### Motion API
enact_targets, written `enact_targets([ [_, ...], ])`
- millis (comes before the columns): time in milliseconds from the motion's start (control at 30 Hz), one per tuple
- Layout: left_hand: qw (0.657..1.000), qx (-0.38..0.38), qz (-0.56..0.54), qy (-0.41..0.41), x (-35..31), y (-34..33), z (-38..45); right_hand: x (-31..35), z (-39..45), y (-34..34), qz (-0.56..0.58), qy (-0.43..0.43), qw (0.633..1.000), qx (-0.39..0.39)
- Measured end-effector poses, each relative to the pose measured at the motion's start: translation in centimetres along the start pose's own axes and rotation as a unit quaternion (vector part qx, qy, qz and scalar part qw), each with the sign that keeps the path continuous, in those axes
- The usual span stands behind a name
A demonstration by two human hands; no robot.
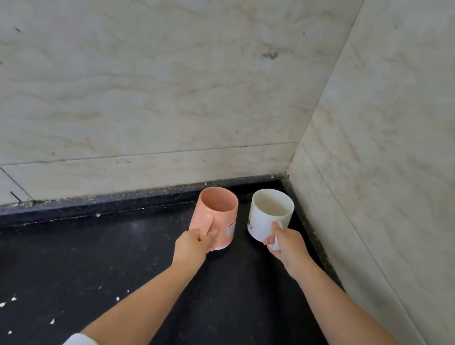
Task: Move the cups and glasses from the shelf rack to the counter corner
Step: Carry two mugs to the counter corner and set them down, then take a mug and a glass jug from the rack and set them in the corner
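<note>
A pink mug (219, 212) with a small label stands upright near the back of the black counter (61, 266), and my left hand (194, 243) grips its handle. To its right, close to the corner where the two walls meet, is a white mug (265, 214) with a small print on its side. My right hand (287, 246) is closed on the white mug's handle. Both mugs are empty and sit side by side, a small gap apart. Whether the white mug rests on the counter or hangs just above it, I cannot tell.
Pale marble-look tiled walls (146, 73) close the counter at the back and on the right (411, 169). White crumbs and flecks (6, 302) lie scattered over the dark counter at the lower left. The shelf rack is out of view.
</note>
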State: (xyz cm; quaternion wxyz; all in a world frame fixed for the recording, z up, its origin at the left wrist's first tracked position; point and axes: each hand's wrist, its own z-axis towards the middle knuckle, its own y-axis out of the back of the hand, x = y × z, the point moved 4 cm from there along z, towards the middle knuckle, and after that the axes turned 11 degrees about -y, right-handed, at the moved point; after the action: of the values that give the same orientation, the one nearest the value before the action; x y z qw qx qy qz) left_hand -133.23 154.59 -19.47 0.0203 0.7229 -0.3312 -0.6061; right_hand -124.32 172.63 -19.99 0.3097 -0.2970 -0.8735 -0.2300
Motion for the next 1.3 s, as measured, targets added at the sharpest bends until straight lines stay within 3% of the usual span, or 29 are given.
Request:
enact_targets([
  [233, 0.999, 0.000, -0.021, 0.030, 0.5, -1.4, 1.8, 0.6, 1.9, -0.9, -0.046, 0.020, 0.999, -0.002],
  [500, 0.998, 0.033, 0.043, 0.023, 0.3, -2.3, 1.0, 0.6, 1.2, -0.7, -0.124, 0.011, 0.992, -0.032],
  [667, 0.995, 0.019, 0.097, 0.010, -0.3, 0.7, -1.7, 2.4, -3.4, -0.2, -0.224, 0.167, 0.947, -0.160],
  [733, 0.988, -0.002, 0.153, -0.001, 0.1, 3.3, -3.5, 2.4, -6.1, -1.9, -0.286, 0.261, 0.911, -0.141],
  [833, 0.978, -0.041, 0.205, 0.019, 1.7, 8.0, -7.0, 1.4, -9.6, -6.3, -0.419, 0.338, 0.841, -0.049],
  [967, 0.948, -0.094, 0.296, 0.063, 4.7, 15.5, -14.0, -0.3, -15.7, -13.2, -0.567, 0.420, 0.706, 0.059],
  [1100, 0.889, -0.172, 0.405, 0.124, 7.6, 22.7, -23.6, -3.2, -24.0, -19.9, -0.608, 0.486, 0.606, 0.163],
  [1300, 0.792, -0.256, 0.495, 0.249, 12.7, 29.9, -42.6, -12.9, -39.7, -27.9, -0.640, 0.585, 0.436, 0.241],
])
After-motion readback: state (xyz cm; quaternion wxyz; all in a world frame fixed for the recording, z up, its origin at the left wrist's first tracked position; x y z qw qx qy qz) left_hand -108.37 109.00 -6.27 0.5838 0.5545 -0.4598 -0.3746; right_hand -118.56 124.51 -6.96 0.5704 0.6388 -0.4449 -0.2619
